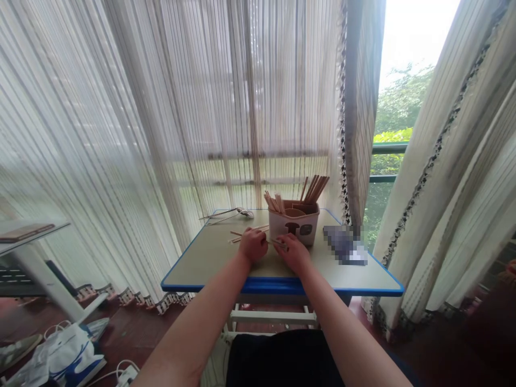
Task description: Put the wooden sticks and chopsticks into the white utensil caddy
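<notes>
My left hand is closed just above the table, left of the container; what its curled fingers hold, if anything, is hidden. A few loose chopsticks lie on the table behind it. In front of the container, my right hand is closed on a small bundle of pale chopsticks pointing toward my left hand. The white and brown divided container stands upright at the back. Pale chopsticks lean in its left part, and darker brown chopsticks stand in its right part.
The small table has a blue edge. A thin packet with sticks lies at its back left, and a blurred dark item at its right. Curtains hang behind. White bags lie on the floor at left.
</notes>
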A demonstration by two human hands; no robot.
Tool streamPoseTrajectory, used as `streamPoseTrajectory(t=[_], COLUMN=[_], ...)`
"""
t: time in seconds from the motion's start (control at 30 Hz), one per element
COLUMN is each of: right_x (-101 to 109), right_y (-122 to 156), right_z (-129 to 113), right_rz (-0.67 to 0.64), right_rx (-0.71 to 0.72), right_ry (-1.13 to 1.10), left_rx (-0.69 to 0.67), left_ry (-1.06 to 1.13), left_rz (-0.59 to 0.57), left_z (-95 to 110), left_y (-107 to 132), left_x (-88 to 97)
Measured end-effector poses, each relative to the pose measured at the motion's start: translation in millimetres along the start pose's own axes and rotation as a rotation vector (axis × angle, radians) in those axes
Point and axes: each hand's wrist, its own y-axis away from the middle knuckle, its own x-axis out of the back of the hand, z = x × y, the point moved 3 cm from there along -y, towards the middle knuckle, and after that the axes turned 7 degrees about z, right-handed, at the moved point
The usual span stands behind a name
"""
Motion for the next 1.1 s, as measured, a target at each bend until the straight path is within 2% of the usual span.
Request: streamPoseTrajectory(t=[0.1, 0.2, 0.27, 0.37, 0.43, 0.6, 0.77, 0.93, 1.1], right_x=[-3, -2, 0, 1, 1, 3, 1, 2, 4], right_y=[-1, -2, -2, -2, -2, 0, -2, -3, -3], right_z=[-1, 4, 7, 11, 11, 13, 13, 12, 10], right_rz=[-0.078, -0.064, -0.035, -0.013, -0.023, -0.024, -0.059, -0.015, 0.021], right_rx=[0.018, -0.026, -0.073, -0.117, -0.119, -0.139, -0.127, -0.107, -0.101], right_ry=[0.078, 0.144, 0.162, 0.157, 0.145, 0.166, 0.179, 0.166, 0.209], left_rx=[-0.011, 0.067, 0.245, 0.611, 0.719, 0.772, 0.836, 0.894, 0.861], left_ry=[-0.008, -0.046, -0.119, -0.193, -0.097, 0.143, 0.235, 0.34, 0.322], left_rz=[-0.049, -0.027, 0.092, 0.295, 0.31, 0.365, 0.353, 0.341, 0.366], left_z=[8, 10, 4, -14, -24, -34, -38, -46, -46], left_y=[-1, -2, -2, 2, 4, 4, 5, 5, 5], left_x=[-0.9, 0.8, 4.3, 7.3, 3.2, -2.4, -1.2, -5.8, -5.7])
